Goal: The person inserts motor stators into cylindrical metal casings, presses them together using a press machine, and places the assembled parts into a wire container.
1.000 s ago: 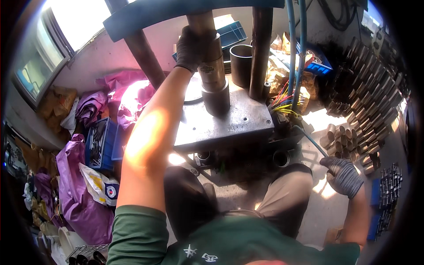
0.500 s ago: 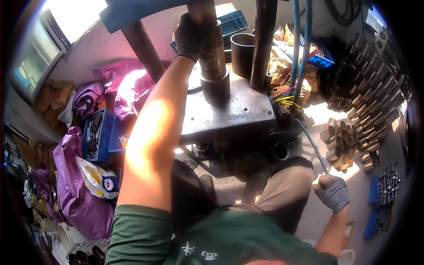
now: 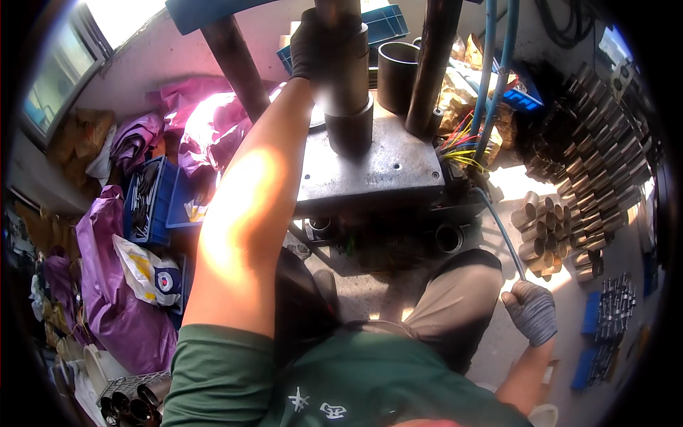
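A metal sleeve [image 3: 348,85] stands in the mouth of a wider metal ring [image 3: 350,132] on the thick steel plate [image 3: 388,178] of a press. Above it comes the round press ram [image 3: 337,16]. My left hand [image 3: 306,48], in a dark glove, is wrapped against the left side of the sleeve near the ram; some of its fingers are hidden behind the metal. Low on the right, my right hand [image 3: 531,312], in a grey glove, is closed around the end of a thin lever rod [image 3: 502,231] that slants up toward the press.
Behind the sleeve stands a wide metal tube [image 3: 398,78], next to a press column [image 3: 434,67]. Blue hoses [image 3: 498,71] and loose wires hang at the right. Many cut tubes [image 3: 544,228] are stacked on the right floor; purple sacks [image 3: 117,285] and blue bins [image 3: 153,199] lie left.
The sleeve has shifted slightly right at its top and stands straighter over the ring. My left hand moved with it. My right hand stays on the lever, and the whole view has shifted a little.
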### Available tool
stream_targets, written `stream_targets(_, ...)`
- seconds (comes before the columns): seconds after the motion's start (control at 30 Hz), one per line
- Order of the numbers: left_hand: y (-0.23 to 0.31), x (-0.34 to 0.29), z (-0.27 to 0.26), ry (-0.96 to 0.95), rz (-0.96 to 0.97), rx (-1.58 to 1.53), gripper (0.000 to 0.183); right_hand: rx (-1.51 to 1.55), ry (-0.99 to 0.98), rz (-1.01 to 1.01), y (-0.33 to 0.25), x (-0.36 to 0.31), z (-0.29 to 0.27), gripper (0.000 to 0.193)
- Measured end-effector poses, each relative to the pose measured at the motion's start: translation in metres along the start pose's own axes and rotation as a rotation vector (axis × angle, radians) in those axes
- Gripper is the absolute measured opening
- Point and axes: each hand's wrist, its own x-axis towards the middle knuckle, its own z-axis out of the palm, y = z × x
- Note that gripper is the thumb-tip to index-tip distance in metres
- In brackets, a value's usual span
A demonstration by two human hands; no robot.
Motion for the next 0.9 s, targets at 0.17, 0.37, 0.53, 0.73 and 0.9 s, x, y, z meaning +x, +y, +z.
stream_targets(0.17, 0.010, 0.000, 0.001, -0.026, -0.315, -0.003, 0.074, 0.017, 0.032, -0.003, -0.001, -0.002, 0.000, 0.029)
stream_targets(0.37, 0.006, -0.006, 0.001, -0.073, -0.288, -0.053, 0.075, 0.081, 0.067, -0.001, 0.000, -0.003, 0.003, 0.028)
stream_targets(0.53, 0.004, -0.019, -0.003, -0.052, -0.099, -0.021, 0.070, 0.084, 0.060, 0.021, 0.000, -0.002, 0.004, 0.028)
stream_targets(0.73, 0.003, -0.017, -0.006, -0.108, -0.247, -0.104, 0.070, 0.074, 0.070, 0.006, 0.002, -0.002, 0.004, 0.029)
stream_targets(0.9, -0.004, -0.021, -0.002, -0.120, -0.218, -0.127, 0.071, 0.061, 0.064, -0.004, 0.004, -0.003, 0.005, 0.029)
